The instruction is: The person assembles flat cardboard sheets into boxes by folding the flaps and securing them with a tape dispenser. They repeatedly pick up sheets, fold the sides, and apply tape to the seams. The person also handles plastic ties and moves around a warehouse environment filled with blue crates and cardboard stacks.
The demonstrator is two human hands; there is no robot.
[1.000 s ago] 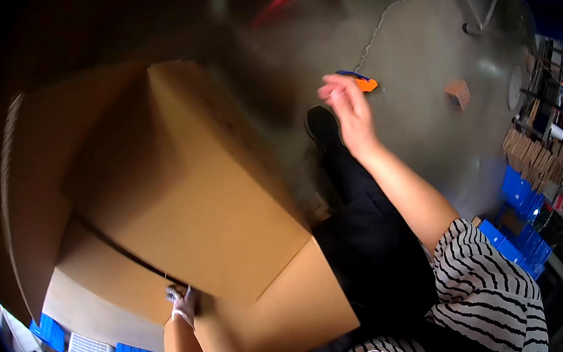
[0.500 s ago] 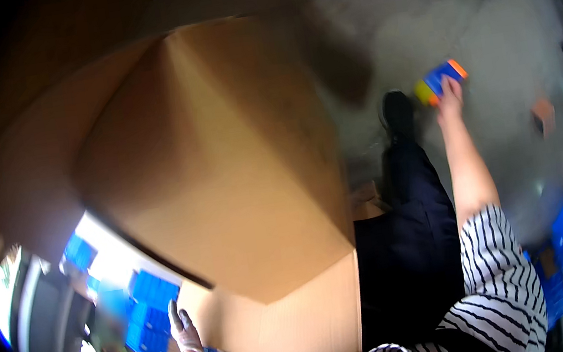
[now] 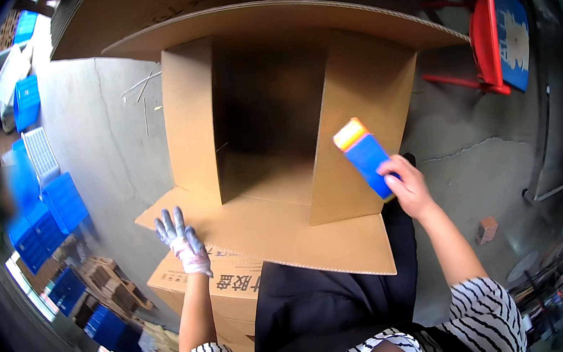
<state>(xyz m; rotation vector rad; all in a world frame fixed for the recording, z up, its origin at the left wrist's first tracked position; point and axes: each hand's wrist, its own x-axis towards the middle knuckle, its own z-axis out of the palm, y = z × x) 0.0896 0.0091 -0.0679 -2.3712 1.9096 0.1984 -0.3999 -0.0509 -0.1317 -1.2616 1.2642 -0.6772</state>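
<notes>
A large open cardboard box (image 3: 265, 211) stands in front of me with its flaps spread and its inside dark. My right hand (image 3: 409, 187) is closed around a blue, block-shaped thing (image 3: 368, 161) with an orange and pale yellow end, too unclear to name more exactly. That end points up and left, over the box's right flap. My left hand (image 3: 183, 242), in a whitish glove with greyish fingers, lies with fingers outstretched at the left corner of the near flap; it grips nothing.
Under the near flap, a printed closed carton (image 3: 220, 303) stands by my left forearm. A red and blue stool (image 3: 496, 38) is at the far right. Blue crates (image 3: 62, 203) line the left side. A small reddish block (image 3: 487, 229) lies on the floor at right.
My view has swung round and steadied, bringing the box's inside into sight. The blue thing has moved from over the floor to over the box's right flap. My left hand is now on the near flap.
</notes>
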